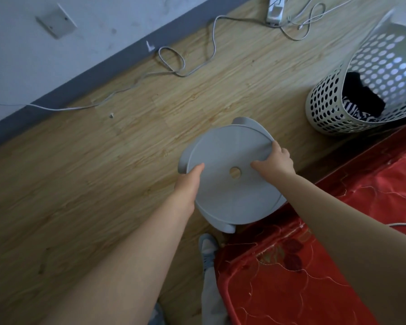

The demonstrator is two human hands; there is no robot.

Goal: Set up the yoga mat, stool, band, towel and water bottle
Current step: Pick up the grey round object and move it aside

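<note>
A grey round plastic stool (230, 151) with a small hole in the middle of its seat is in the centre of the head view, over the wooden floor beside a red bed cover. My left hand (189, 181) grips the seat's left rim, thumb on top. My right hand (274, 160) grips the right rim, fingers curled over the edge. Two of the stool's legs show at the top and bottom of the seat. No mat, band, towel or bottle is in view.
A white perforated laundry basket (326, 106) with dark clothes stands at the right. White cables (174, 64) and a power strip (275, 10) lie along the grey skirting and wall. A red embroidered bed cover (314, 266) fills the lower right. My foot (208, 249) is below the stool.
</note>
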